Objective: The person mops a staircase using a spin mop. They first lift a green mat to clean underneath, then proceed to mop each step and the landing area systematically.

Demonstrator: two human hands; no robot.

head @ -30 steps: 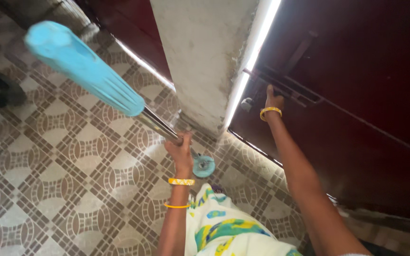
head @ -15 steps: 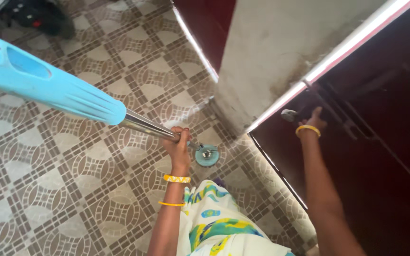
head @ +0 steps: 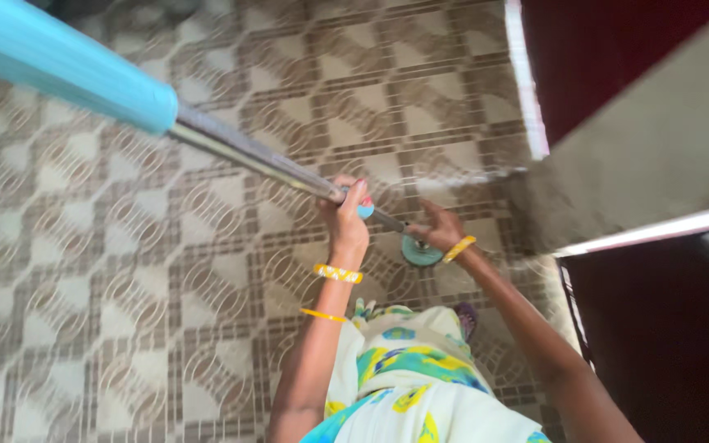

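Mop pole (head: 248,156) is seen slanting across the whole view, so a fair bit of the floor behind it is blocked, with the fat turquoise grip (head: 59,70) up in the top left corner and the bare metal shaft running down to the middle. The left hand (head: 346,221) is clamped around the shaft, fingers wrapped tight, right by a small blue collar on it. The right hand (head: 441,230) is placed just below that, at the low end of the pole; it's touching it, but whether the fingers are closed around it can't be told, too blurry. A round teal disc (head: 422,250) is seen at the foot of the pole, on the floor just beside that hand.

Yellow bangles (head: 338,273) are worn on both wrists, and a white cloth with green and yellow print (head: 412,385) is seen at the bottom.

Floor (head: 125,328) is laid in brown and cream patterned tiles. A grey pillar (head: 658,164) is seen on the right, with dark red door panels (head: 666,328) above and below it and bright light at the edges.
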